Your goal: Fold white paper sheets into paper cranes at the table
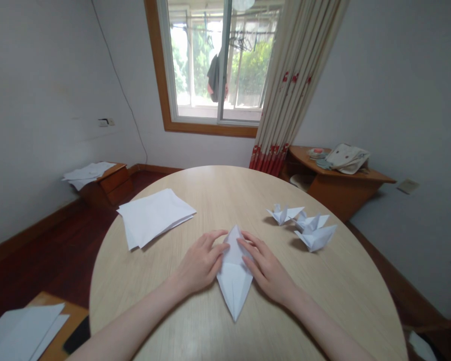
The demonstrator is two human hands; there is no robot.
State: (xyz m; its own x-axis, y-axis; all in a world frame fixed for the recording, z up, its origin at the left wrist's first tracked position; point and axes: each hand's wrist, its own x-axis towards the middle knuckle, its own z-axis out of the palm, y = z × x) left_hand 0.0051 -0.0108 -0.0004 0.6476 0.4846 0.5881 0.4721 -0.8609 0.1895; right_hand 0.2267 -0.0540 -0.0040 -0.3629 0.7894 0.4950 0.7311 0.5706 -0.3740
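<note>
- Left hand [200, 263]: laid palm-down on the left flank of the folded white paper [233, 278]; fingers extended and only slightly curled, tips pressing the upper left edge near the top point. Nothing gripped; contact flat, by fingertips only.
- Right hand [265, 268]: mirrored on the right flank of the same paper; fingers spread long and flat, tips meeting the fold just beside the left fingertips. Nothing enclosed.
- Folded white paper: kite-shaped, lying flat on the round wooden table [218, 195], near the front centre; narrow lower point directed toward the wearer, upper point between the two sets of fingertips.
- Stack of blank white sheets [154, 215]: on the table to the left, well apart from both hands.
- Three finished folded paper figures [308, 225]: on the table to the right, close together, clear of the right hand.
- More loose paper on the low cabinet [93, 173] at left wall.
- Bag [348, 158] on the corner shelf at right.
</note>
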